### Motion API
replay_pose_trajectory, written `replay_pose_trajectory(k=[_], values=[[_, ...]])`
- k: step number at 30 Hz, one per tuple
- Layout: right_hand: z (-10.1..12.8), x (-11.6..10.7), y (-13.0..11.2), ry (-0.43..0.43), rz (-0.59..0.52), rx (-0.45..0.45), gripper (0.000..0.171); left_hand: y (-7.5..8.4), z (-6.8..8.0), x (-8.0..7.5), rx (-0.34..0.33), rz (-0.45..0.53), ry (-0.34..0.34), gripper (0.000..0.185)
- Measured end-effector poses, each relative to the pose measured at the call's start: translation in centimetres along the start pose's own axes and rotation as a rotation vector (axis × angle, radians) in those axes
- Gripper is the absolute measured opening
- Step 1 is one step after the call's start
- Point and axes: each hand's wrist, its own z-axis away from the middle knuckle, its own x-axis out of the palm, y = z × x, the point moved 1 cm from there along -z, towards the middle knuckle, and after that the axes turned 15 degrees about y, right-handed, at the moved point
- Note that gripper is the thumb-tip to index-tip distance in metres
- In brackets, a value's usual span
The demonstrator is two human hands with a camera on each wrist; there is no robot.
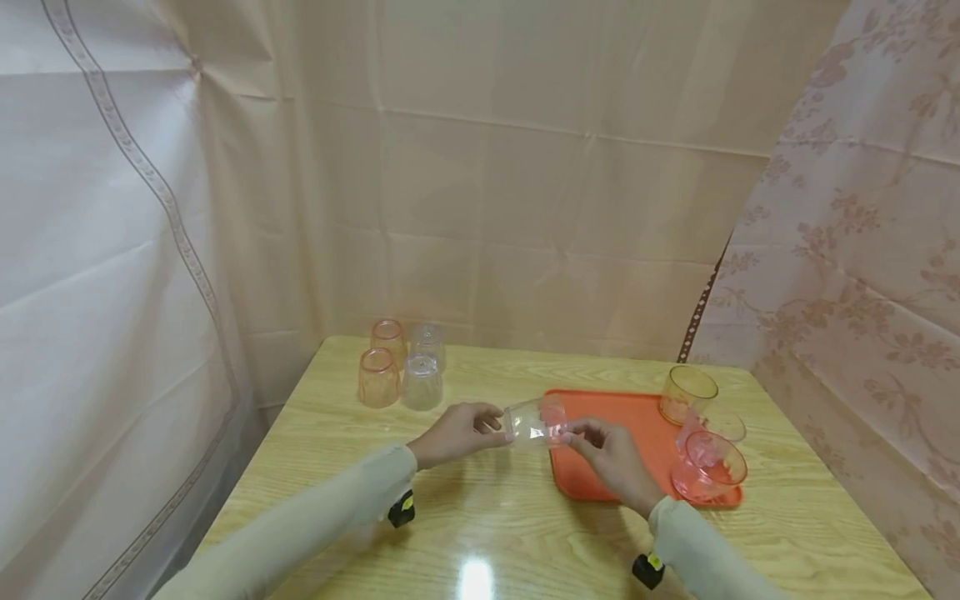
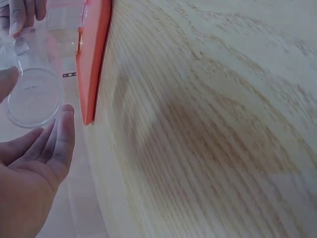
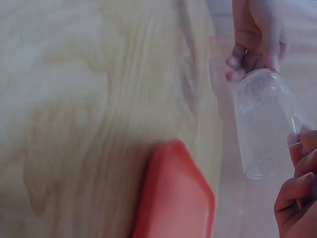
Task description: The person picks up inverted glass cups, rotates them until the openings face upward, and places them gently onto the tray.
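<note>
1. Pale draped cloth hangs behind and to both sides of a light wooden tabletop point(image 1: 480, 533), which shows a glossy glare spot near its near edge.
2. A clear plastic cup point(image 1: 534, 423) is held on its side above the tabletop, just at the left edge of the orange tray point(image 1: 622, 433); it is colourless, see-through and slightly tapered.
3. The left hand point(image 1: 457, 433) grips the cup's base end with its fingertips; the right hand point(image 1: 611, 454) pinches the rim end, fingers curled round it.
4. On the tray's far right corner stands an amber cup point(image 1: 686, 393); nearer along its right edge lie a clear cup point(image 1: 712, 425) and a pink cup point(image 1: 708, 468), tilted.
5. At the tabletop's far left corner four upturned cups point(image 1: 401, 367) stand close together, two amber and two clear.
6. No writing can be read anywhere.
</note>
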Motion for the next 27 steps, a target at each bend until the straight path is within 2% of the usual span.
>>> replay_pose_trajectory(k=[10,17,23,27], values=[[-0.9,-1.9,0.1,0.048,0.165,-0.144,0.016,-0.5,0.3,1.1,0.007,-0.034,-0.018,0.018],[-2.2,-3.5,0.4,0.084,0.242,-0.203,0.018,0.0,0.2,2.5,0.036,-0.069,-0.042,0.019],[-3.1,-4.9,0.7,0.079,0.285,-0.211,0.02,0.1,0.0,4.2,0.094,-0.124,-0.077,0.022],[-3.4,-5.6,0.8,0.096,0.343,-0.254,0.019,0.1,-0.2,5.2,0.127,-0.149,-0.1,0.023]])
